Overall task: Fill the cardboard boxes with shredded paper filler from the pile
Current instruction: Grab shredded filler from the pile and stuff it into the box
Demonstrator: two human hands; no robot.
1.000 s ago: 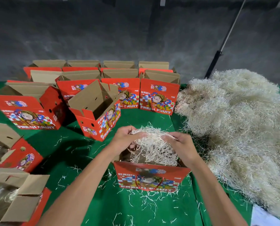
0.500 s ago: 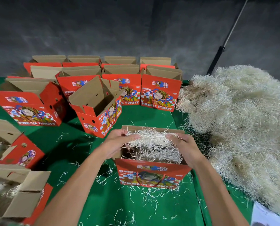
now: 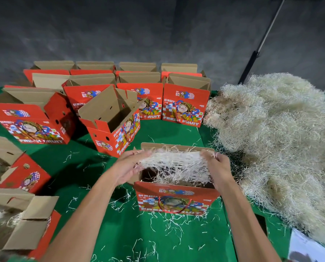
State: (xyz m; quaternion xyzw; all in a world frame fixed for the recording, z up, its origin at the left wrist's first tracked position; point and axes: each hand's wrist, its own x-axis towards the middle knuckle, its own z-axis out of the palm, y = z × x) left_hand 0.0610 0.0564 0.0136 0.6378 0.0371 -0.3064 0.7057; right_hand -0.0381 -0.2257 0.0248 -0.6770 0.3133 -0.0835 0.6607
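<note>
Hands grip a wad of shredded paper [image 3: 174, 164] above my open red box [image 3: 176, 197]: left hand [image 3: 128, 168], right hand [image 3: 217, 167], pile [image 3: 282, 140] beside.

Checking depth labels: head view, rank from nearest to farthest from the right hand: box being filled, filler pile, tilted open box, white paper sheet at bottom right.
From the right hand:
1. Box being filled, directly under it.
2. Filler pile, just to its right.
3. Tilted open box, up and left, past the left hand.
4. White paper sheet, bottom right corner.
</note>
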